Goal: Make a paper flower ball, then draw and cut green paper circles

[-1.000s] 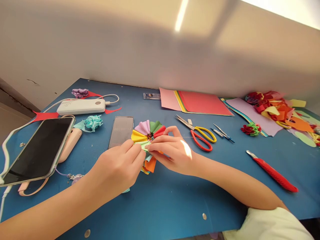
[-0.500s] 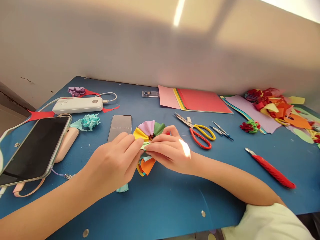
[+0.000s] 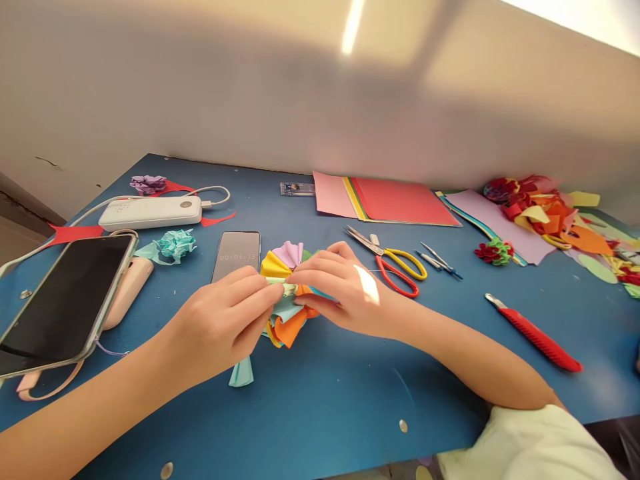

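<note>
A ring of pleated colored paper, with yellow, lilac, green, orange and light blue folds, lies between my hands. My left hand pinches a pale green folded paper piece at the ring's left side. My right hand curves over the ring's right side, its fingers closed on the paper near the middle and hiding part of it. A thin thread runs from my right hand toward the scissors. Below my left hand lies a light blue pleated piece.
Phones, a white power bank and crumpled teal paper lie left. Behind are paper sheets. Tweezers, a red cutter and a paper-scrap pile are to the right on the blue table.
My hands have moved slightly apart, uncovering more of the pale green piece and the ring's lower folds. The light blue piece below my left hand shows more fully. The whole view has shifted slightly.
</note>
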The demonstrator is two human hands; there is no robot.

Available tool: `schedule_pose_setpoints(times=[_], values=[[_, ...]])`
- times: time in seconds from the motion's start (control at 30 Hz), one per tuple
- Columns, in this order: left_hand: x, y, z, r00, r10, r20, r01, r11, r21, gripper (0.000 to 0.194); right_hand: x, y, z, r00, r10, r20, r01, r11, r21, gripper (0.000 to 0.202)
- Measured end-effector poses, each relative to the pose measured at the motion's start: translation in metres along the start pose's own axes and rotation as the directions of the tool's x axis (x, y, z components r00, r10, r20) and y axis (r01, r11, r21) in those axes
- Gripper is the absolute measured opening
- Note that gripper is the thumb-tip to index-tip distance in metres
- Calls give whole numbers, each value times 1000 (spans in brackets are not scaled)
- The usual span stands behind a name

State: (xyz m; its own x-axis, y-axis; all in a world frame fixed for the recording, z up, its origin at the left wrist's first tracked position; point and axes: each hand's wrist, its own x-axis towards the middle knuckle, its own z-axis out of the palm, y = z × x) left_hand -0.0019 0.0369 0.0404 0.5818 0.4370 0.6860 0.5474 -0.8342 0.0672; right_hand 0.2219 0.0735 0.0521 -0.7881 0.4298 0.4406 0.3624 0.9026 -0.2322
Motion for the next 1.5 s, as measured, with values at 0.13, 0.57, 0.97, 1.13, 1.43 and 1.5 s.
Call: schedule_pose_setpoints(times=[0.13, 0.57, 0.97, 1.13, 1.43, 1.5], values=[[7, -5, -7, 995, -89, -54, 89, 996, 3, 20, 0, 8, -10, 993, 61, 101, -73, 990, 123, 16], [11, -14, -14, 783, -545, 300, 620, 721, -310, 23, 0, 5, -1, 996, 8, 91, -27, 978, 206, 27], [8, -10, -11, 770, -542, 336, 637, 674, -373, 22, 4, 4, -4, 841, 339, 422, -538, 599, 593, 33], [9, -7, -12, 820, -507, 267, 571, 759, -312, 15, 3, 6, -16, 843, 284, 456, -519, 651, 553, 26], [3, 1, -14, 993, -84, 78, 96, 981, -166, 18, 3, 6, -24, 995, 103, 2, -102, 976, 194, 17], [1, 2, -14, 996, -14, 86, 26, 989, -145, 19, 6, 4, -15, 1000, -11, -20, 15, 977, 211, 14]])
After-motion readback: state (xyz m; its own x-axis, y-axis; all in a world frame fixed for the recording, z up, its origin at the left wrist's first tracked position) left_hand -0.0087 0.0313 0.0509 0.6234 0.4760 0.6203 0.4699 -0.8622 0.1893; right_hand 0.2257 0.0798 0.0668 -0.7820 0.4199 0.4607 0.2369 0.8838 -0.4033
